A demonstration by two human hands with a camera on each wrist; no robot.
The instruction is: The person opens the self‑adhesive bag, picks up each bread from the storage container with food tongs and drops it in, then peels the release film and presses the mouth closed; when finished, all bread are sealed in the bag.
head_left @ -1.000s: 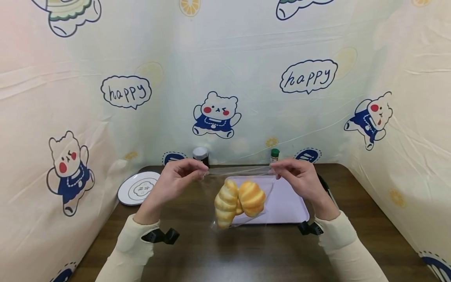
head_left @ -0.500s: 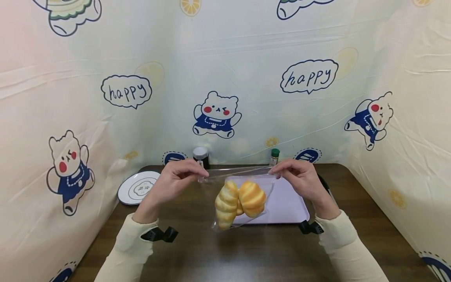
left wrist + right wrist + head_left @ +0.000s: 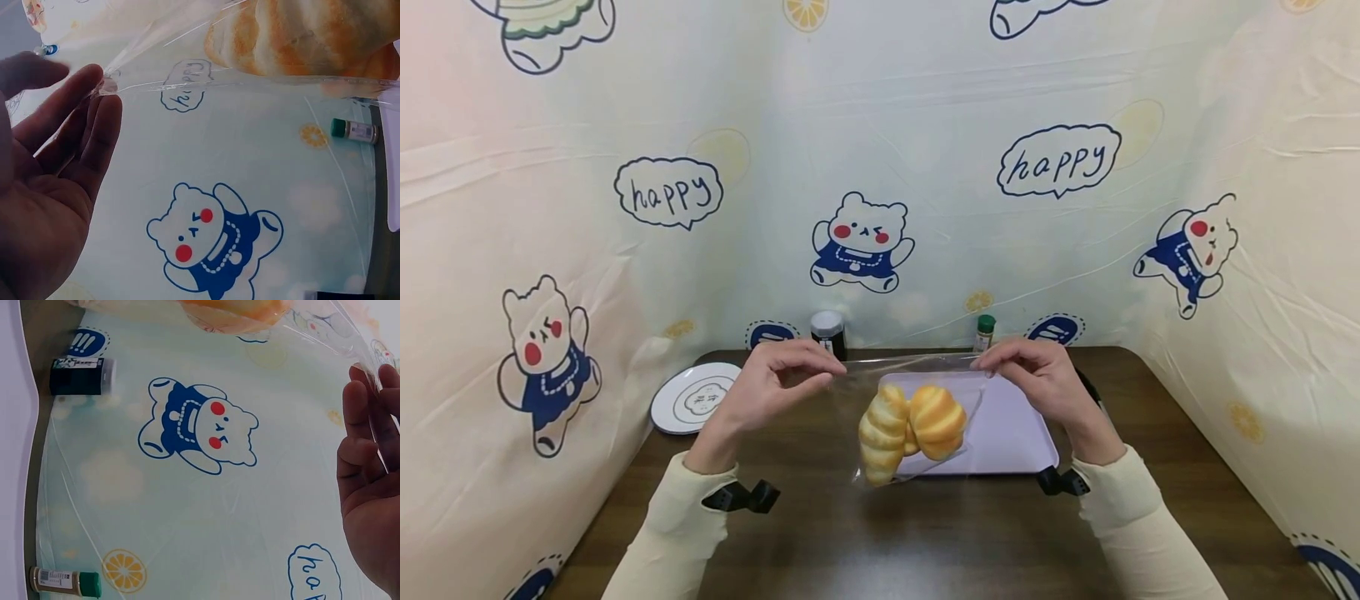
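Note:
A clear plastic bag (image 3: 852,417) hangs stretched between both hands above the table. Inside it are a ridged, croissant-shaped bread (image 3: 882,435) and a rounder ridged roll (image 3: 937,422); part of another yellow piece shows between them. My left hand (image 3: 767,385) holds the bag's upper left corner at its fingertips. In the left wrist view that corner sits between the fingertips (image 3: 111,100), with the thumb standing apart. My right hand (image 3: 1037,379) pinches the upper right corner. The right wrist view shows the film at the right hand's fingertips, the thumb partly out of frame.
Behind the bag a pale purple tray (image 3: 1011,433) lies on the dark wooden table (image 3: 925,542). A white plate (image 3: 673,406) is at the left edge. A dark jar (image 3: 827,329) and a green-capped bottle (image 3: 985,332) stand at the back. Printed cloth surrounds the table.
The left thumb has drawn away from the left fingers, opening a gap between them. The bag and breads hang almost unmoved, and the right hand stays nearly where it was.

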